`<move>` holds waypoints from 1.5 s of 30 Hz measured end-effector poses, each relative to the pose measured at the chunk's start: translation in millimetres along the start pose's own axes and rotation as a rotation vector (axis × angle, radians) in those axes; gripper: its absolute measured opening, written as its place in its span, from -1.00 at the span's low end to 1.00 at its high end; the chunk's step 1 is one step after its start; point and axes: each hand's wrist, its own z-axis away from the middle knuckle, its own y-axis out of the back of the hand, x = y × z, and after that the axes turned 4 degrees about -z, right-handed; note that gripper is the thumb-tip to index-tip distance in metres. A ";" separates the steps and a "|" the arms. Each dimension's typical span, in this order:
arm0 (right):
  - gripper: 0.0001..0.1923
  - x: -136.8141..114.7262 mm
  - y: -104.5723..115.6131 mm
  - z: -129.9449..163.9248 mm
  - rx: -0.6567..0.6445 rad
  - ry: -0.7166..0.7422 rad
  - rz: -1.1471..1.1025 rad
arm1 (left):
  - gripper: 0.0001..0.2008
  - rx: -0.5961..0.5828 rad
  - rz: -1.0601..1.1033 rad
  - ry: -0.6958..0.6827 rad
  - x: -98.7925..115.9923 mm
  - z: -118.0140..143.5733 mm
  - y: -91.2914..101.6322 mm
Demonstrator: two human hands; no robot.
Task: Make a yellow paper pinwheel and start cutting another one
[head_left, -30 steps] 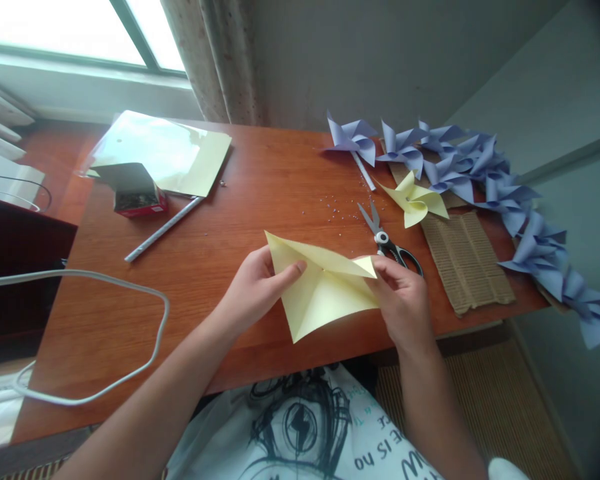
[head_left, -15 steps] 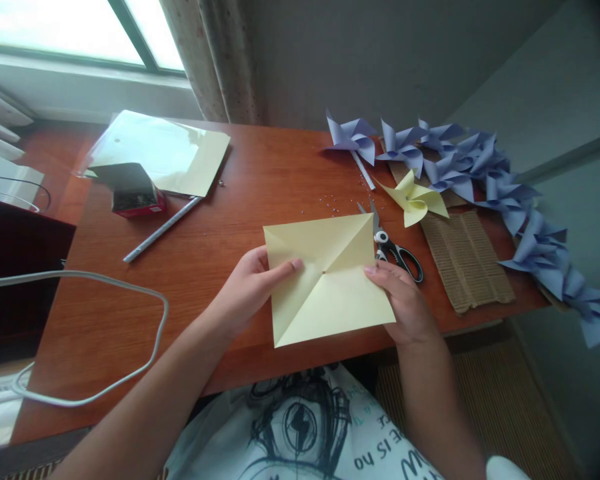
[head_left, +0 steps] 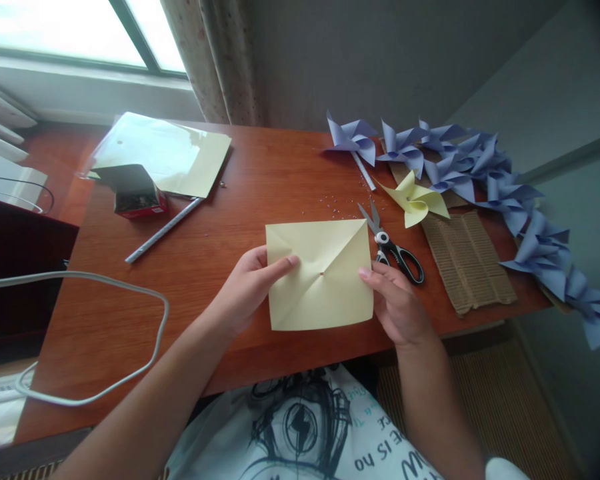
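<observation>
A pale yellow square sheet of paper (head_left: 325,300) is held up over the near edge of the table, with diagonal creases and a small hole near its middle. My left hand (head_left: 250,287) grips its left edge, thumb on top and fingers hidden underneath. At the right edge, my right hand (head_left: 395,297) pinches the sheet between thumb and fingers. Just behind my right hand lies a pair of scissors (head_left: 395,250) with black and white handles, blades parted. A yellow paper pinwheel (head_left: 414,199) rests beyond them.
Several blue paper pinwheels (head_left: 450,173) line the table's right side, near a piece of corrugated cardboard (head_left: 470,263). At the left are an open red box (head_left: 140,203), a silvery stick (head_left: 163,230), yellow sheets in a plastic sleeve (head_left: 165,150) and a white cable (head_left: 163,333).
The yellow sheet has tilted and flattened in outline, its near edge now higher and its right edge shifted left. My right hand has moved slightly left with it. Both hands keep their hold.
</observation>
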 end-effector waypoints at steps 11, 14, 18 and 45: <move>-0.80 5.6 -7.3 -16.0 0.127 0.254 0.091 | -0.75 -0.046 -0.011 -0.022 0.1 1.7 -2.8; -0.83 7.2 -6.5 -17.7 0.135 0.243 0.087 | -0.74 -0.020 0.036 0.009 2.1 2.1 -2.8; -0.83 6.9 -6.4 -16.6 0.111 0.198 0.063 | -0.72 0.017 0.073 0.040 3.9 1.8 -2.7; -0.79 3.4 -28.1 -46.3 0.225 0.379 -0.242 | -0.71 -0.073 0.031 -0.133 -2.6 -0.4 -5.0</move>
